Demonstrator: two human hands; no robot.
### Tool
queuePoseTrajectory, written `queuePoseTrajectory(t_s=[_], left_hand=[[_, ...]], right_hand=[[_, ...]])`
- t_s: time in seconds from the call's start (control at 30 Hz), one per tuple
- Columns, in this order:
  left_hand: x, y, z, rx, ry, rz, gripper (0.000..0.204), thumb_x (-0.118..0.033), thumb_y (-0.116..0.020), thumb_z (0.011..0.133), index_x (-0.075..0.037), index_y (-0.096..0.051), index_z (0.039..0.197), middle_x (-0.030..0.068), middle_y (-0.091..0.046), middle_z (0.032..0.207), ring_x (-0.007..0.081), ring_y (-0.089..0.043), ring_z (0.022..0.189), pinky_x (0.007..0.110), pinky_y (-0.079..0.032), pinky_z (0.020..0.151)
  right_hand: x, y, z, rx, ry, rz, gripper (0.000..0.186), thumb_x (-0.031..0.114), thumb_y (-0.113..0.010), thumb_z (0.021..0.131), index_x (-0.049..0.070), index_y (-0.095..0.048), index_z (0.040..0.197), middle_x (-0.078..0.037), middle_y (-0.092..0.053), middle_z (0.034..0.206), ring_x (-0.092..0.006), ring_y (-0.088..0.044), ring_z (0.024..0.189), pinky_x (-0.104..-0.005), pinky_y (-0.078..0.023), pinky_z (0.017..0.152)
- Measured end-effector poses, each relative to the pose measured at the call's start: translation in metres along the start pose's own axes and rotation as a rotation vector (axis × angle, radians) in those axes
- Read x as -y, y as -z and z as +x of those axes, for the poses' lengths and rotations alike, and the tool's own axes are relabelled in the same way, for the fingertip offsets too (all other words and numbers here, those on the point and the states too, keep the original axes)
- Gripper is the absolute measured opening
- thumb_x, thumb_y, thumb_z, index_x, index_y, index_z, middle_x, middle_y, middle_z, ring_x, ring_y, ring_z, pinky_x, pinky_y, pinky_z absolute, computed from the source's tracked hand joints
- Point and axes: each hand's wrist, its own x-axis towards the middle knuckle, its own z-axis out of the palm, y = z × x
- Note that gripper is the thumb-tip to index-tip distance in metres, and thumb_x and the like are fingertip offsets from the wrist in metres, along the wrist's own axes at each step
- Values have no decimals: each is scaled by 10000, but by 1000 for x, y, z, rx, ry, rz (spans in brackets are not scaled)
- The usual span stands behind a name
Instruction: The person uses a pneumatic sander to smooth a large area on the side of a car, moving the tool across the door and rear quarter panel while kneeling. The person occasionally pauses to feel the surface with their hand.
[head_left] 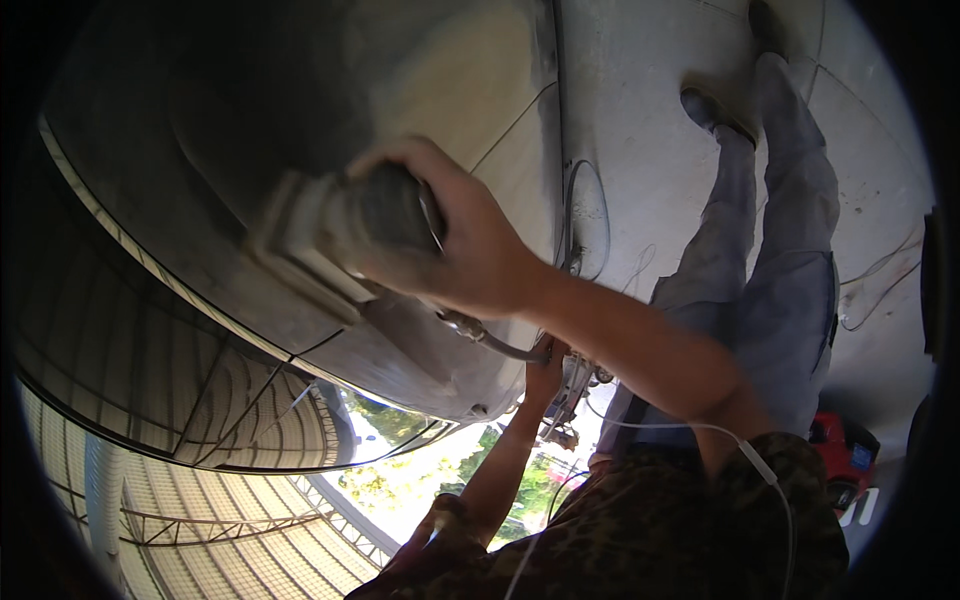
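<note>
My right hand (470, 240) grips a blurred handheld sanding tool (305, 240) with a rectangular pad and a dark rounded top, held at a car's dull, primed body panel (440, 365). A metal fitting (460, 325) joins a grey hose (510, 350) to the tool. My left hand (545, 370) is lower, behind my right forearm, closed around the hose near the panel's edge; part of it is hidden.
Glossy dark car windows (170, 370) curve along the left. My legs extend over the concrete floor (870, 150), with loose cables (870, 300) and looped hose (600, 200). A red-and-black machine (835, 450) sits at lower right. A roof (230, 510) shows at lower left.
</note>
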Motion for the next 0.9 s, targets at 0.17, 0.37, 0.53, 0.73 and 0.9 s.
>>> queuePoseTrajectory(t_s=[0.17, 0.37, 0.53, 0.73, 0.9], left_hand=[[-48, -7, 36, -17, 38, -75, 323, -266, -564, 1080, 8, -613, 916, 17, -569, 765, 106, -494, 745, 286, -410, 705], [-3, 8, 2, -12, 168, 50, 263, -210, -545, 1060, 35, -631, 1026, 90, -602, 788, 152, -531, 750, 347, -435, 709], [-4, 2, -22, -32, 50, -111, 222, -134, -563, 1046, 51, -647, 1135, 115, -672, 878, 161, -589, 822, 352, -482, 773], [-54, 4, 25, 7, -37, -29, 310, -210, -556, 1075, -20, -556, 830, -12, -468, 707, 91, -420, 694, 297, -371, 633], [-46, 7, 7, 70, 227, 21, 319, -242, -568, 1068, 20, -626, 896, 32, -560, 740, 110, -474, 720, 312, -410, 665]], right_hand=[[17, 19, 43, 142, -269, 494, 585, 271, -819, 864, 62, -514, 1316, -47, -645, 905, -90, -603, 599, -253, -472, 537], [8, 6, -1, 146, -419, 466, 555, 268, -817, 857, 72, -512, 1277, -51, -629, 863, -109, -624, 631, -276, -508, 564], [-5, -9, -8, 86, -316, 453, 565, 292, -822, 853, 60, -525, 1273, -47, -631, 879, -104, -631, 662, -274, -513, 595], [2, 6, 60, 67, -205, 417, 534, 261, -782, 861, 44, -564, 1297, -59, -643, 951, -125, -647, 729, -290, -555, 643], [3, -3, 42, 32, -296, 488, 539, 248, -774, 841, 65, -581, 1310, -49, -633, 967, -120, -646, 759, -279, -557, 642]])
